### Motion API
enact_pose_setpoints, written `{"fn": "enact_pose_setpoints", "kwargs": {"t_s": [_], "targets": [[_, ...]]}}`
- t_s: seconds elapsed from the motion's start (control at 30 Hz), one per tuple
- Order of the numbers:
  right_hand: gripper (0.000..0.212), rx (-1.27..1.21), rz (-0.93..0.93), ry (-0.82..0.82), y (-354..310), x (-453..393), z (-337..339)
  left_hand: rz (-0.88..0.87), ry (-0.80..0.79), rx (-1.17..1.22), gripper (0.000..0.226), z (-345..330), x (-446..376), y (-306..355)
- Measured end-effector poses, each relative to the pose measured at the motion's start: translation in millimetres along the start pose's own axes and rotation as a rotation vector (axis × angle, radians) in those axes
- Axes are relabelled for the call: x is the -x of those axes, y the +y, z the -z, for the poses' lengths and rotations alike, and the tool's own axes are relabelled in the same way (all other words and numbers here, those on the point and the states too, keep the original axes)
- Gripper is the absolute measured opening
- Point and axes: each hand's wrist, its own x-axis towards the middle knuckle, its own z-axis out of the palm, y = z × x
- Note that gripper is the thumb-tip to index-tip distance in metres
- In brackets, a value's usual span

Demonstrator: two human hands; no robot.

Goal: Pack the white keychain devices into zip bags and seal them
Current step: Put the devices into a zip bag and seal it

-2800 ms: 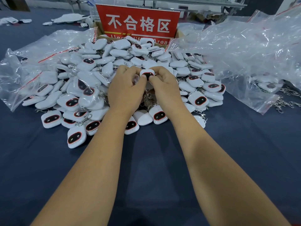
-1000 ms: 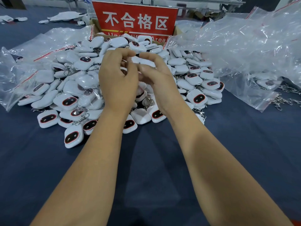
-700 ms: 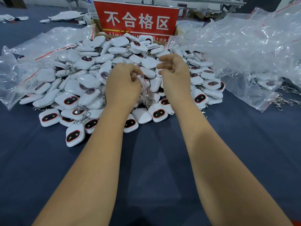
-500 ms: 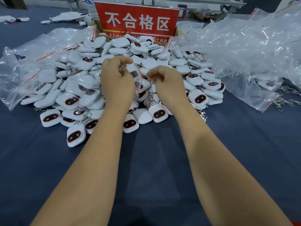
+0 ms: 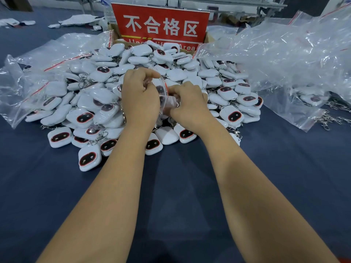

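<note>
Both hands, left (image 5: pixel 140 100) and right (image 5: pixel 187 105), pinching one clear zip bag (image 5: pixel 164 95) above heaped white keychain devices (image 5: pixel 133 88) on blue desk (image 5: pixel 171 186); red sign (image 5: pixel 161 25) behind.

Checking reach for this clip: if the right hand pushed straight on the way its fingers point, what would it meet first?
Probably the clear zip bag held against the left hand: the right hand points leftward, fingers curled on the bag. Depth is uncertain.

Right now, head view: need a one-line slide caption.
Both hands, left hand and right hand, grip a clear zip bag over a pile of white keychain devices on a dark blue table.
</note>
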Motion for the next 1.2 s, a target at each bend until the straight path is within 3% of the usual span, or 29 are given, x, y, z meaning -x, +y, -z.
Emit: {"fn": "enact_pose_setpoints", "kwargs": {"t_s": [0.23,0.37,0.57,0.73,1.2], "targets": [[0.019,-0.265,0.008,0.196,0.2,5.9,-0.7,-0.005,-0.042,-0.016,0.034,-0.4,0.2,-0.7],[0.029,-0.576,-0.092,0.322,0.7,4.9,3.2,-0.004,-0.125,-0.077,0.03,0.3,1.8,-1.1],[0.024,-1.032,-0.181,0.192,-0.4,-0.1,5.4,-0.064,-0.196,-0.21,0.03,-1.7,1.7,-0.9],[0.031,-1.015,-0.178,0.093,-0.7,-1.2,3.0,-0.055,-0.199,-0.173,0.037,-0.8,1.2,1.3],[0.027,-0.976,-0.138,0.09,0.9,1.0,2.4,0.01,-0.23,-0.124,0.026,1.1,2.5,5.1]]}}
